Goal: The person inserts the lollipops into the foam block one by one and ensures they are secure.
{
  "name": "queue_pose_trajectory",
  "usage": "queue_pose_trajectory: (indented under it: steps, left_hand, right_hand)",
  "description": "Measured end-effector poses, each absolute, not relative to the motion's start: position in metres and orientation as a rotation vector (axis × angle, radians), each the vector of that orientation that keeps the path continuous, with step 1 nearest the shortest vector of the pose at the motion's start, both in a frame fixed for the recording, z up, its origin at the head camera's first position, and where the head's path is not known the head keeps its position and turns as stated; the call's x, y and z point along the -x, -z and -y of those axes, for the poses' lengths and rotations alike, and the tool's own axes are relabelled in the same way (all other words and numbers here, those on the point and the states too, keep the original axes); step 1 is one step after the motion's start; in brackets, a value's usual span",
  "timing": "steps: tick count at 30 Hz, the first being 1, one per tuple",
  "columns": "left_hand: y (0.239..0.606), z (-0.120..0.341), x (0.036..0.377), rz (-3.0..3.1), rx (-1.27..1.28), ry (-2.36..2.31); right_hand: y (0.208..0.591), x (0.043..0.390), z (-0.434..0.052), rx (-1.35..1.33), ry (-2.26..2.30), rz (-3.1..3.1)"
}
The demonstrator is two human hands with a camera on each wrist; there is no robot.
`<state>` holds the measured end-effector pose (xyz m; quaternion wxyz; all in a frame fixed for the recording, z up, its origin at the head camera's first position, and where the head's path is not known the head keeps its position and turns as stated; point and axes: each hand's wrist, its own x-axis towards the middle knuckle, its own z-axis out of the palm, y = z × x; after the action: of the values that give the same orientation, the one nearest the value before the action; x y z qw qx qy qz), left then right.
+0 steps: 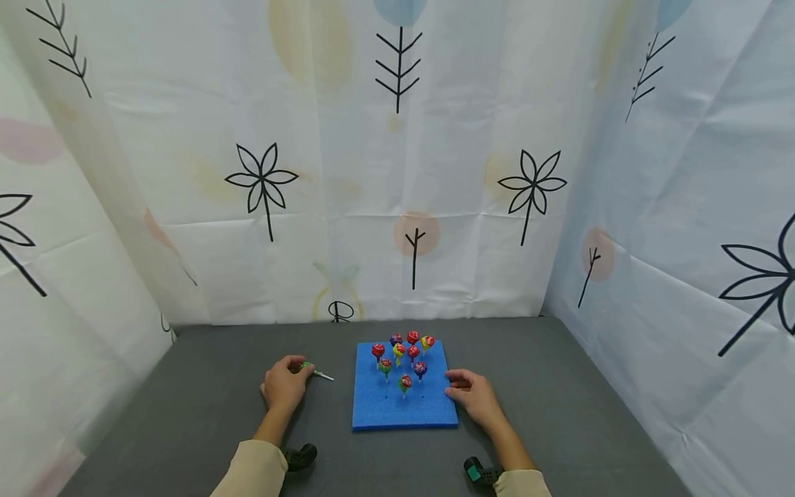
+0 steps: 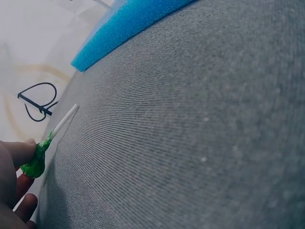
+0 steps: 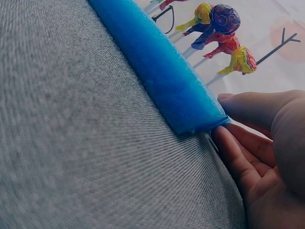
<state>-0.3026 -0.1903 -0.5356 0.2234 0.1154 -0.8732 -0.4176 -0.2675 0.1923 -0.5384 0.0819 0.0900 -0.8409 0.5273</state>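
Observation:
My left hand [image 1: 286,384] is at the left of the board, pinching a green-wrapped lollipop [image 2: 35,162] by its candy end. The lollipop's white stick [image 1: 324,376] points right, low over the grey table. On the blue foam board [image 1: 379,411] several lollipops in red, yellow, green and purple wrappers stand upright on their sticks, among them a purple lollipop [image 3: 225,19] and a green-and-red lollipop [image 1: 405,384]. My right hand [image 1: 473,395] holds the board's right edge, thumb [image 3: 238,104] by the top and fingers [image 3: 233,150] at the side.
Small dark holes [image 1: 422,396] show in the near part of the board. A grey cloth-covered table [image 1: 217,386] lies beneath everything. Printed white curtains [image 1: 348,262] hang behind it and along both sides. Dark devices [image 1: 301,457] are strapped at both wrists.

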Motion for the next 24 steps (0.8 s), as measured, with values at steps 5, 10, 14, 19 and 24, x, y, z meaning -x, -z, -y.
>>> queue_pose_trajectory:
  steps: [5,10,14,19,24]
  left_hand:
    - [0.535,0.189,0.301,2.376,-0.329,1.175]
    - [0.533,0.188,0.299,2.348,-0.322,1.193]
    - [0.531,0.185,0.299,2.337,-0.306,1.214]
    - [0.526,0.180,0.298,2.312,-0.286,1.250]
    - [0.521,0.174,0.295,2.268,-0.236,1.279]
  right_hand:
    - [0.539,0.268,-0.193,-0.277,-1.568,2.509]
    - [0.539,0.268,-0.193,-0.275,-1.570,2.510]
    - [0.539,0.269,-0.193,-0.266,-1.573,2.510]
    - [0.539,0.269,-0.193,-0.258,-1.566,2.521]
    - [0.539,0.268,-0.193,-0.246,-1.555,2.533]
